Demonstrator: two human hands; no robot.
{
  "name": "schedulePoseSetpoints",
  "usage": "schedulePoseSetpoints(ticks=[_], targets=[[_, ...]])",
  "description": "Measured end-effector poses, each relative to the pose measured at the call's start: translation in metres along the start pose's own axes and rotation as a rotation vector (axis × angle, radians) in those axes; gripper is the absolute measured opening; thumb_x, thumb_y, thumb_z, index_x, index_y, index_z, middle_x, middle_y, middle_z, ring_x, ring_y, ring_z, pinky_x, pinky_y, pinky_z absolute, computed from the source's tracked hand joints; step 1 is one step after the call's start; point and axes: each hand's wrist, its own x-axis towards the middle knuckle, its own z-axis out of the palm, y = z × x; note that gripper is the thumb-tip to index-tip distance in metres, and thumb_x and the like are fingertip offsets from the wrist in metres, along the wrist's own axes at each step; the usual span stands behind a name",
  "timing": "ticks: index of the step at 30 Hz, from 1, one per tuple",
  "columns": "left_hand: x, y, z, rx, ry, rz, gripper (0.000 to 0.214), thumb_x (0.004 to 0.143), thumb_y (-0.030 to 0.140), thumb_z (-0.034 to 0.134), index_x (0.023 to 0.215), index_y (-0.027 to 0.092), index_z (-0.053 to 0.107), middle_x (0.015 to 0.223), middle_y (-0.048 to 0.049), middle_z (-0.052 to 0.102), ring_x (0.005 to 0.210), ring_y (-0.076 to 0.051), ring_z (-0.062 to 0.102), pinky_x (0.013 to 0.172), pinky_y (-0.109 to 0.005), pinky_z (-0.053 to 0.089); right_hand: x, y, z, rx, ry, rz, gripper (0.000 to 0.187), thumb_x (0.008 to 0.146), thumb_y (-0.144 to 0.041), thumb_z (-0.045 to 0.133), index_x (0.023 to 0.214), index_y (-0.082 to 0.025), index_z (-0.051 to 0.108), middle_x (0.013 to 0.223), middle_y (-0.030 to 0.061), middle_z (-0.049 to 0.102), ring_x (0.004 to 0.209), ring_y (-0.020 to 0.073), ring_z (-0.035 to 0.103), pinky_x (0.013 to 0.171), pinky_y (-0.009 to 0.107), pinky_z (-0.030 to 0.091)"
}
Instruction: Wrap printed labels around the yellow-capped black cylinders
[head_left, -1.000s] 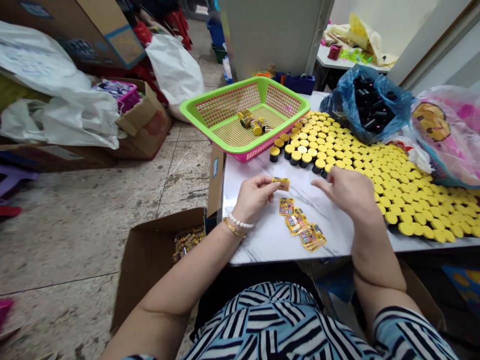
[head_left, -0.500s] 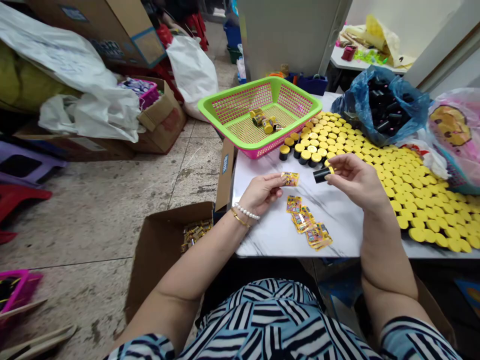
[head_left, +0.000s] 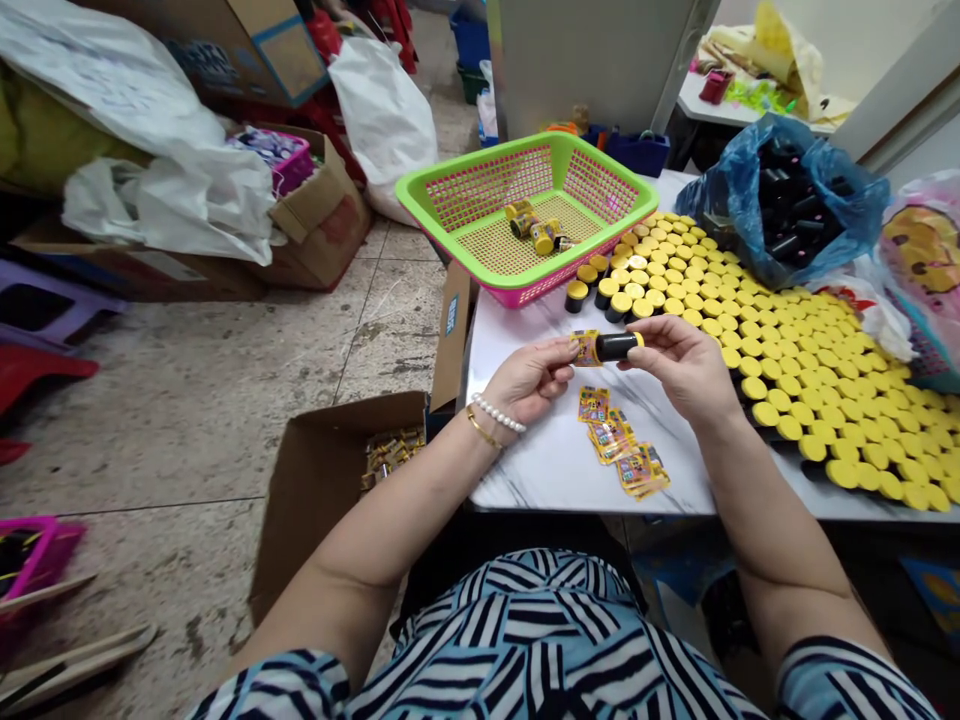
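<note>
Your left hand (head_left: 529,380) pinches a glossy printed label (head_left: 586,347) — your right hand (head_left: 681,368) pinches a black plastic tube (head_left: 615,346) against it, fingers hiding most of its yellow cap.

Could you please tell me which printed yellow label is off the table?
The label pinched in the left hand, against the black tube; the others lie overlapping on the marble table.

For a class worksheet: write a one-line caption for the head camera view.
Left hand holds a printed label against a yellow-capped black tube in the right hand.
</note>
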Motion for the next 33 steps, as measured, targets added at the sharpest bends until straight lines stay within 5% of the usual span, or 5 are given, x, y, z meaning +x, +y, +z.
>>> schedulePoseSetpoints(ticks=[14, 24, 28, 33], targets=[[0.001, -0.003, -0.005, 0.042, -0.047, 0.046, 0.020, 0.079, 0.015, 0.082, 0.096, 0.010, 0.072, 0.088, -0.0062, 0.074, 0.047, 0.000, 0.047, 0.034, -0.010, 0.021, -0.011, 0.011, 0.010, -0.434, 0.148, -0.298, 0.035, 0.082, -0.040, 0.082, 0.111, -0.025, 0.067, 0.105, 0.0030, 0.070, 0.094, 0.0191, 0.072, 0.096, 0.040, 0.064], [-0.003, -0.003, 0.000, 0.102, -0.045, 0.132, 0.016, 0.078, 0.015, 0.082, 0.088, 0.005, 0.075, 0.085, -0.0089, 0.072, 0.056, -0.004, 0.055, 0.038, -0.013, 0.027, -0.002, 0.019, 0.014, -0.011, -0.022, -0.092, 0.041, 0.077, -0.041, 0.088, 0.103, -0.026, 0.061, 0.101, -0.0005, 0.066, 0.082, 0.0146, 0.071, 0.077, 0.030, 0.064], [-0.003, -0.004, -0.001, 0.093, 0.025, 0.196, 0.026, 0.072, 0.015, 0.087, 0.094, 0.008, 0.075, 0.083, -0.0066, 0.071, 0.059, -0.005, 0.056, 0.042, -0.015, 0.029, 0.004, 0.018, 0.008, 0.017, 0.056, -0.195, 0.040, 0.072, -0.037, 0.092, 0.099, -0.026, 0.065, 0.096, -0.0011, 0.066, 0.084, 0.0134, 0.070, 0.079, 0.027, 0.061], [-0.004, -0.007, -0.001, 0.088, 0.081, 0.325, 0.042, 0.066, 0.023, 0.095, 0.099, 0.014, 0.070, 0.088, -0.0019, 0.068, 0.075, -0.010, 0.066, 0.064, -0.021, 0.050, 0.005, 0.015, 0.005, 0.005, 0.083, -0.249, 0.038, 0.073, -0.033, 0.093, 0.099, -0.026, 0.067, 0.095, -0.0009, 0.067, 0.085, 0.0133, 0.070, 0.082, 0.026, 0.061]])
